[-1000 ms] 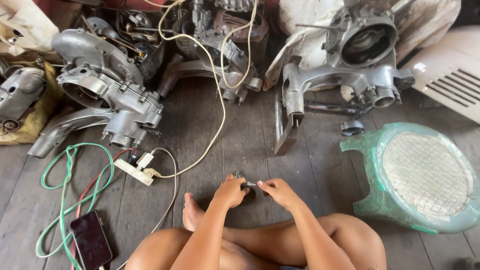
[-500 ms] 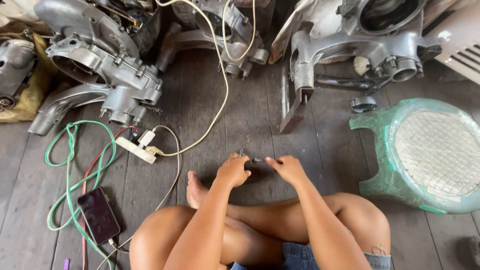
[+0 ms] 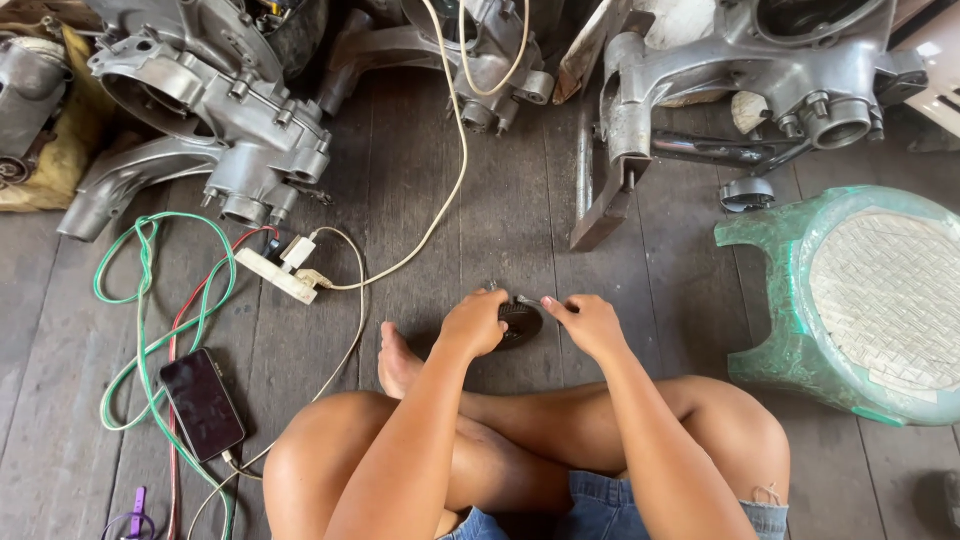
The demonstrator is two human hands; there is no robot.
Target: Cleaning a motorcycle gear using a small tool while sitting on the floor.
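The left hand (image 3: 474,322) grips a dark toothed gear (image 3: 520,324) on the wooden floor (image 3: 500,200). The right hand (image 3: 592,325) pinches a thin metal tool (image 3: 530,301) at its rim; best keep the gear flat and steady.

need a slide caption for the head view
Seated cross-legged on wooden floorboards, left hand grips a dark round toothed gear while right hand holds a thin metal tool.

Around my crossed legs: grey engine casings (image 3: 215,110), a white power strip (image 3: 275,275), a black phone (image 3: 203,403), a green stool (image 3: 860,300).
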